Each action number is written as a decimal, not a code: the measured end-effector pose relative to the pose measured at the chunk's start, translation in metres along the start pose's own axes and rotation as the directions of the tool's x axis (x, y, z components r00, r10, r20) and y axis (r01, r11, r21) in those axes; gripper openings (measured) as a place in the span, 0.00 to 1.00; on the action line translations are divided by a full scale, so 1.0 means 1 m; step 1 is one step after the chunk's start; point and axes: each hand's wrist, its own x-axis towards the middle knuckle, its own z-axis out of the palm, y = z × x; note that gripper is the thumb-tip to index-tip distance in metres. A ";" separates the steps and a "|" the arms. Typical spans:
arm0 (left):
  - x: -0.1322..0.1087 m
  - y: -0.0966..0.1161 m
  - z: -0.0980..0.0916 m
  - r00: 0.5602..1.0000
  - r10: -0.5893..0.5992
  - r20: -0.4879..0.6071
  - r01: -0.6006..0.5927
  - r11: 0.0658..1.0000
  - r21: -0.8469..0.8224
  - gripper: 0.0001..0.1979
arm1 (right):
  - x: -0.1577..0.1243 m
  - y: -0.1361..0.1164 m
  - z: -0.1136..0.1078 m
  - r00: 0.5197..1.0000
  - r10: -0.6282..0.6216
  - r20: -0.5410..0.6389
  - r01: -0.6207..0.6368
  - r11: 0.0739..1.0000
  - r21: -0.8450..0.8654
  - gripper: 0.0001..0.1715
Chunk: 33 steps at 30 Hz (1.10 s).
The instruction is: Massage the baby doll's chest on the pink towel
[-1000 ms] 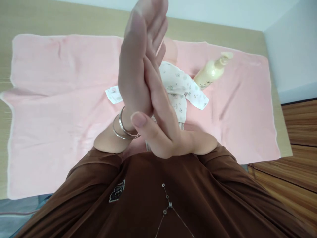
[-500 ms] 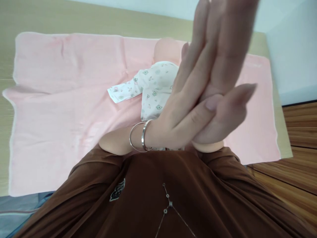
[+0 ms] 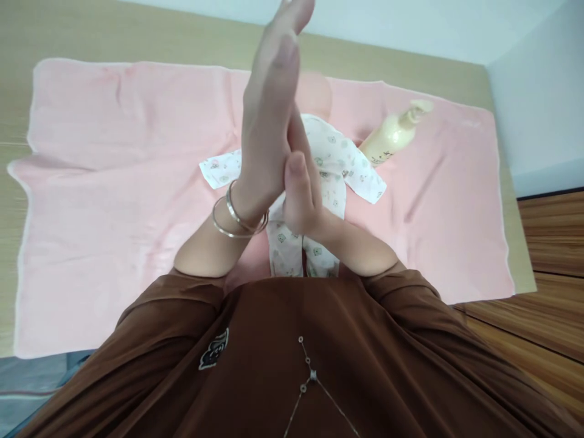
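Note:
My left hand (image 3: 268, 125), two thin bangles on its wrist, is raised with its fingers stretched out. Its palm presses against that of my right hand (image 3: 303, 191), whose fingers are extended too, though partly hidden behind the left. No object shows between the palms. Beneath both hands a baby doll (image 3: 332, 149) in white printed clothes lies on a pink mat (image 3: 104, 201). My hands cover part of its head and chest. By the doll's sleeve on the right, a cream-coloured pump bottle (image 3: 390, 140) lies tilted on the mat.
The mat is spread over a pale wooden table (image 3: 68, 30), with a white wall (image 3: 538, 115) at the right. Wooden boards (image 3: 554, 243) show beyond the table's right edge. Blue-grey fabric (image 3: 31, 380) is at the lower left.
My pressed hands have shifted left and turned more upright, from a slanted clasp to palm against palm. The pump bottle and the doll's right-side sleeve have come into view.

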 end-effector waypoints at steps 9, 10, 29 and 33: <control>0.004 -0.111 0.067 0.979 -0.077 -0.188 0.090 0.994 0.060 0.13 | 0.051 0.073 0.016 0.915 -0.059 -0.400 0.018 0.994 -0.105 0.30; 0.001 -0.113 0.071 0.976 -0.059 -0.212 0.075 0.995 0.067 0.15 | 0.052 0.079 0.016 0.920 -0.056 -0.388 0.006 0.992 -0.129 0.31; -0.028 -0.158 0.055 0.998 0.018 -0.067 -0.006 0.983 0.182 0.13 | 0.041 0.127 -0.019 0.999 -0.044 -0.012 0.035 0.917 -0.397 0.25; -0.029 -0.158 0.055 0.998 -0.004 -0.060 0.014 0.984 0.177 0.13 | 0.018 0.086 -0.008 0.991 0.123 -0.043 -0.129 0.866 -0.484 0.33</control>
